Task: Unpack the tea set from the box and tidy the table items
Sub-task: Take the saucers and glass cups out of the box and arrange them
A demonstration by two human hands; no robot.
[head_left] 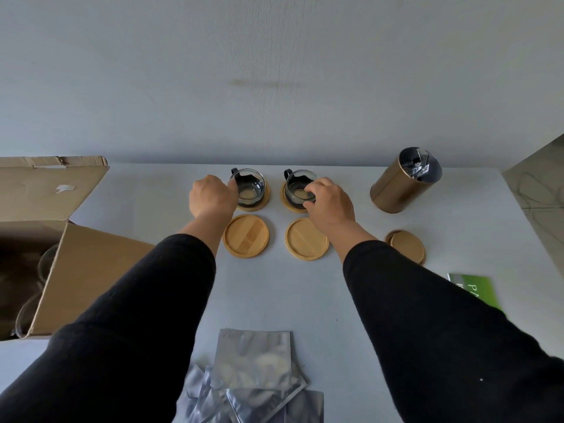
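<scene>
Two glass cups with black handles stand on round wooden coasters at the back of the white table. My left hand (212, 196) grips the near left side of the left cup (251, 188). My right hand (328, 203) holds the near right rim of the right cup (297, 187) with curled fingers. Two bare wooden coasters, the left coaster (246, 236) and the right coaster (306, 238), lie in front of the cups between my forearms. The open cardboard box (76, 264) sits at the left, with glassware dimly visible inside.
A gold tin (399, 186) with foil packets inside stands open at the back right. A small stack of wooden coasters (407, 246) lies in front of it. A green leaflet (474, 290) is at the right. Several silver foil pouches (253, 361) lie at the front edge. A grey wall rises behind.
</scene>
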